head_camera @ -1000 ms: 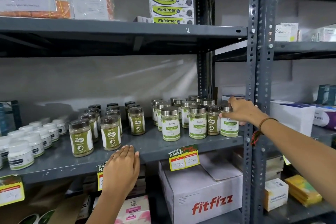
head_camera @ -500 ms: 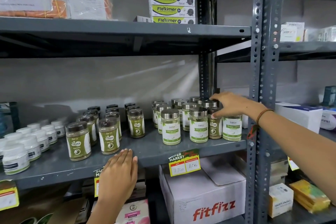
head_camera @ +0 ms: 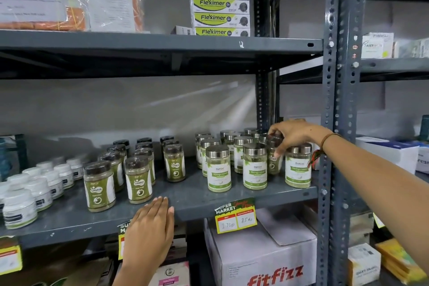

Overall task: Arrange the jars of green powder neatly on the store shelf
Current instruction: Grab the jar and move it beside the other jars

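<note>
Several green-powder jars stand on the grey middle shelf [head_camera: 199,195]. Dark-lidded Gaska jars [head_camera: 99,187] form rows at centre left. Silver-lidded Moringa jars [head_camera: 255,166] cluster at the right. One dark-lidded Gaska jar [head_camera: 273,158] stands among the silver-lidded ones, and my right hand [head_camera: 293,133] grips its lid from above with the fingers curled round it. A silver-lidded jar [head_camera: 298,165] stands just below that wrist. My left hand [head_camera: 151,230] lies flat, fingers together, on the shelf's front edge and holds nothing.
White jars [head_camera: 21,206] fill the shelf's left end. A grey perforated upright [head_camera: 334,123] stands close to my right forearm. Fleximer boxes [head_camera: 220,2] and wrapped packs sit on the shelf above. A Fitfizz carton [head_camera: 267,262] and a yellow price tag [head_camera: 235,218] are below.
My right hand has moved left from the rightmost silver-lidded jar and closed on the dark-lidded jar among them. My left hand stays on the shelf edge.
</note>
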`<state>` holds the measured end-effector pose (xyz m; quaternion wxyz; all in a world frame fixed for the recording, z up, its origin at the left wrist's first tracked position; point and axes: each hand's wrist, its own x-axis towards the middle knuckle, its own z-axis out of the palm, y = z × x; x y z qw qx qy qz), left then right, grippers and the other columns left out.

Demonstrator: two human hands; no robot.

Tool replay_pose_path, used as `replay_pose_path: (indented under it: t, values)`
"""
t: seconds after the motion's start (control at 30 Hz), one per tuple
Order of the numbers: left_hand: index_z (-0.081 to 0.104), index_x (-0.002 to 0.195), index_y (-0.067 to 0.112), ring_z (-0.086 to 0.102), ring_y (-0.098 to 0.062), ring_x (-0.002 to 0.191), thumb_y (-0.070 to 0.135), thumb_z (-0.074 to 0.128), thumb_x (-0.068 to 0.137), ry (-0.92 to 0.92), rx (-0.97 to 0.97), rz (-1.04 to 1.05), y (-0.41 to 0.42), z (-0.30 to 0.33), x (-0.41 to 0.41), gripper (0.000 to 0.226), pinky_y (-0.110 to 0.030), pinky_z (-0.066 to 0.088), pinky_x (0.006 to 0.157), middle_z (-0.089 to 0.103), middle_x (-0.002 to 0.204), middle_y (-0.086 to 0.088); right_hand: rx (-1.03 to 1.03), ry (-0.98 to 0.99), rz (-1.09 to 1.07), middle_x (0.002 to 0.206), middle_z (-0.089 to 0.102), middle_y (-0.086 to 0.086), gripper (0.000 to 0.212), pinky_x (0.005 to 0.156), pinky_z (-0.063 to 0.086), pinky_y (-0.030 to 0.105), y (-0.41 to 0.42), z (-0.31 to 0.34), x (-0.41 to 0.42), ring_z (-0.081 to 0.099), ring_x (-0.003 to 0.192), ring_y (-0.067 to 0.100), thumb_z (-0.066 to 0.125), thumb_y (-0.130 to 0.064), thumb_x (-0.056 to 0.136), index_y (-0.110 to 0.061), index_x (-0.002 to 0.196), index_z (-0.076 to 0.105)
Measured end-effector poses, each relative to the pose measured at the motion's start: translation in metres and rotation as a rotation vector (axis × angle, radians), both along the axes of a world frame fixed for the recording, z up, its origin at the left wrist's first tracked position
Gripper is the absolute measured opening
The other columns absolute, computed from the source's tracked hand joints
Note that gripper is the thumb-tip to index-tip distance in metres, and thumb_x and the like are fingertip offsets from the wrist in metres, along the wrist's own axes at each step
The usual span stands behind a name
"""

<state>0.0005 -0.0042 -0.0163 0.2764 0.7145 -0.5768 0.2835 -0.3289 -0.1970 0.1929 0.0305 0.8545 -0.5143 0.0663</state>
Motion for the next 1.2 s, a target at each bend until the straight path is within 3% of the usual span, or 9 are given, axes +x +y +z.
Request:
replay_pose_path:
  t: [0.27,0.47,0.67,0.83,1.0,1.2]
  values:
    - [0.07,0.108,0.008,0.064,-0.021,0.101,0.038,0.034,0.092,0.014,0.0,0.013,-0.001,0.0,-0.001,0.05,-0.037,0.047,0.09,0.07,0.107,-0.008,-0.219,-0.059,0.101,0.115,0.063,0.003,0.069,0.089,0.048,0.036,0.019,0.055,0.013,0.059,0.104,0.024,0.09,-0.032,0.064,-0.019,0.123,0.056]
    - [0.07,0.109,0.008,0.064,-0.021,0.103,0.038,0.034,0.093,0.022,0.008,0.011,-0.002,0.0,-0.002,0.049,-0.037,0.046,0.092,0.069,0.109,-0.008,-0.327,-0.207,0.323,0.12,0.062,0.006,0.067,0.097,0.045,0.038,0.05,0.073,0.063,0.057,0.109,0.023,0.088,-0.027,0.066,-0.016,0.125,0.057]
    - [0.069,0.11,0.008,0.063,-0.021,0.104,0.037,0.034,0.093,0.014,0.001,0.008,-0.001,0.0,-0.002,0.048,-0.037,0.045,0.093,0.069,0.11,-0.007,-0.113,-0.317,0.498,0.125,0.064,-0.003,0.07,0.1,0.046,0.033,0.077,0.054,0.132,0.058,0.109,0.014,0.088,-0.033,0.066,-0.022,0.128,0.058]
    - [0.069,0.11,0.009,0.063,-0.02,0.104,0.036,0.036,0.093,0.004,-0.012,0.004,-0.002,-0.001,-0.002,0.046,-0.035,0.044,0.094,0.069,0.11,-0.007,0.034,-0.112,0.549,0.122,0.064,-0.001,0.069,0.091,0.048,0.03,0.079,0.026,0.18,0.06,0.108,0.019,0.085,-0.031,0.072,-0.019,0.133,0.054]
    - [0.069,0.111,0.01,0.062,-0.018,0.105,0.037,0.037,0.093,-0.002,-0.007,-0.005,-0.002,0.0,0.0,0.045,-0.033,0.042,0.095,0.069,0.112,-0.005,0.115,0.023,0.553,0.133,0.058,0.002,0.073,0.09,0.041,0.027,0.07,0.005,0.208,0.055,0.114,0.02,0.083,-0.024,0.075,-0.016,0.139,0.049]
    - [0.069,0.112,0.012,0.062,-0.017,0.107,0.038,0.037,0.094,-0.002,-0.007,-0.013,-0.002,0.0,0.001,0.045,-0.032,0.041,0.096,0.068,0.114,-0.004,0.189,0.014,0.561,0.135,0.056,0.004,0.072,0.095,0.044,0.03,0.057,-0.008,0.224,0.054,0.121,0.023,0.084,-0.022,0.074,-0.015,0.137,0.05]
